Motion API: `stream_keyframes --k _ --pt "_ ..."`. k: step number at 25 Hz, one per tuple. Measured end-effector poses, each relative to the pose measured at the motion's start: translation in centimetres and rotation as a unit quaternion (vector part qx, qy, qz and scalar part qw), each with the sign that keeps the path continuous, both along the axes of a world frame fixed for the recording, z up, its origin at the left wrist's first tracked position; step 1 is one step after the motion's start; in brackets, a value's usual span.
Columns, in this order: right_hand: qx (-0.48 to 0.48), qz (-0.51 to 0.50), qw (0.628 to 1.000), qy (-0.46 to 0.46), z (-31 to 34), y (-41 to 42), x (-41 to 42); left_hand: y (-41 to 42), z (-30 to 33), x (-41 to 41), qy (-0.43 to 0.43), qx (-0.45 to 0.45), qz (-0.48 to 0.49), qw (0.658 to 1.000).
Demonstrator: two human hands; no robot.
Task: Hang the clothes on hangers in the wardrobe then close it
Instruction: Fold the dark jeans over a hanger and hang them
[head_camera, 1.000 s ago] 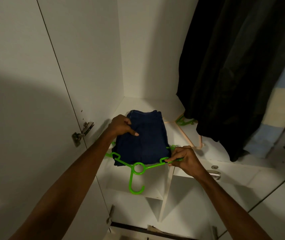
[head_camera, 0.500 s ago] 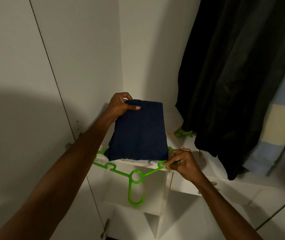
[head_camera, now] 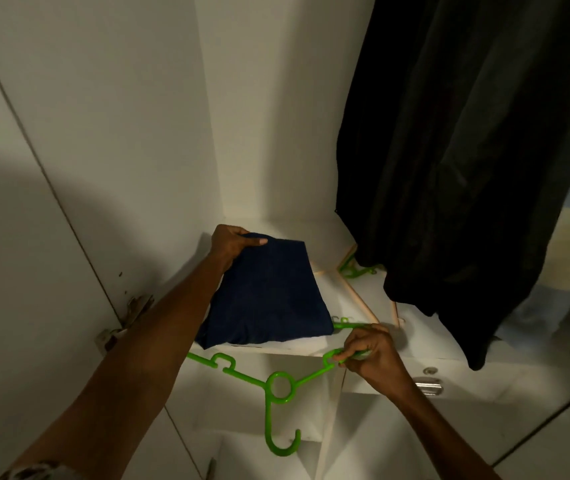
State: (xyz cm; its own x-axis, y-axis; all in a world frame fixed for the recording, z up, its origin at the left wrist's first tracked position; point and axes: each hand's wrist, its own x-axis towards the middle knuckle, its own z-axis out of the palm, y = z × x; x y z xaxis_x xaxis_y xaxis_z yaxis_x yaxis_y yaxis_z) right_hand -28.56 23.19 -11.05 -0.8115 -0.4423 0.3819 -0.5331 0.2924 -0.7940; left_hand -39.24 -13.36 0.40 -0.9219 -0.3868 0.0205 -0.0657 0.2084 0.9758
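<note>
White wardrobe shelf (head_camera: 356,296) carries one folded navy garment (head_camera: 266,296) at its front left corner, long axis running front to back. One left hand (head_camera: 233,245) grips its far end, fingers curled round the cloth. One right hand (head_camera: 368,355) pinches the right arm of a green hanger (head_camera: 278,386), which sticks out under the garment over the front edge, hook down. Two more hangers, a green one (head_camera: 356,270) and a wooden one (head_camera: 363,303), lie toward the shelf's back right, beneath a hanging dark garment (head_camera: 467,168).
</note>
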Motion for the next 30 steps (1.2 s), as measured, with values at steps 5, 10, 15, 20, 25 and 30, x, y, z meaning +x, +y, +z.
stream_keyframes --k 5,10,15,20,25,30 --pt "0.023 -0.056 0.996 0.061 -0.9 -0.6 -0.2 -0.7 -2.3 -1.2 -0.026 -0.045 -0.011 0.999" --pt "0.03 -0.029 0.998 0.053 -1.1 -1.0 0.0 -0.6 -3.7 0.2 0.013 -0.197 0.044 0.979" --pt "0.037 -0.027 0.997 0.058 -1.0 -1.0 0.3 -1.3 -3.4 6.2 -0.044 -0.15 0.043 0.987" --pt "0.037 -0.064 0.993 0.093 -1.9 -0.4 1.0 2.0 -3.3 17.5 0.104 -0.24 0.149 0.953" --pt "-0.028 -0.106 0.993 0.047 0.4 -1.2 1.6 2.9 -6.3 22.5 0.08 -0.216 0.157 0.96" --pt "-0.036 -0.14 0.989 0.018 1.4 -3.2 0.1 2.1 -6.9 23.8 -0.016 -0.227 0.132 0.965"
